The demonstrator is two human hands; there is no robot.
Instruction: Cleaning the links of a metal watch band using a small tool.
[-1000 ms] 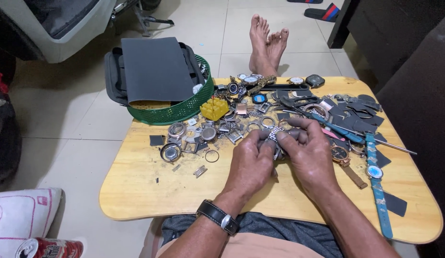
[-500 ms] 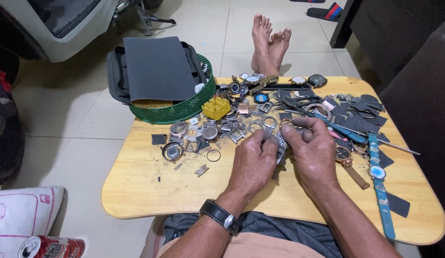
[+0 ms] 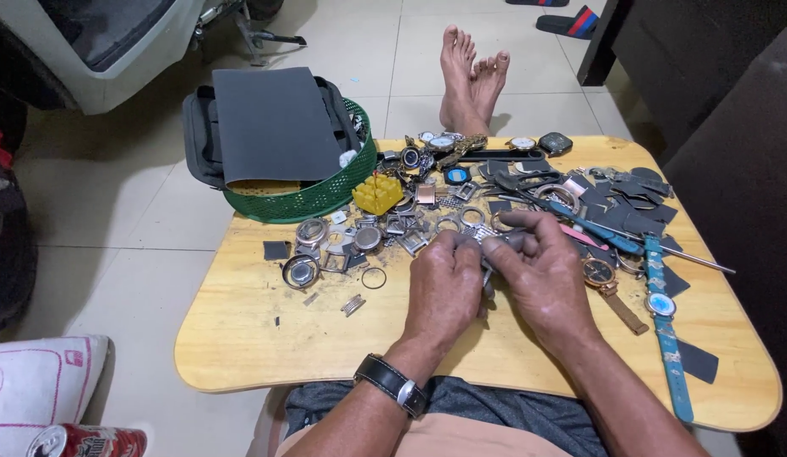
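Both hands' grip (image 3: 488, 254) pinching metal watch band (image 3: 486, 239) over table (image 3: 266, 338).

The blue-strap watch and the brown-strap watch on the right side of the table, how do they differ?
The blue-strap watch has a long light-blue band and a pale blue dial; the brown-strap watch has a shorter tan band and a dark dial. The blue one lies nearer the table's right edge, the brown one nearer the right hand. Both lie flat.

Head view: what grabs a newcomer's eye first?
Both hands, left hand and right hand, meet at the middle of the light wooden table, pinching a small metal watch part. Behind them spreads a litter of watch cases and straps. At the table's back left corner sits a green plastic basket.
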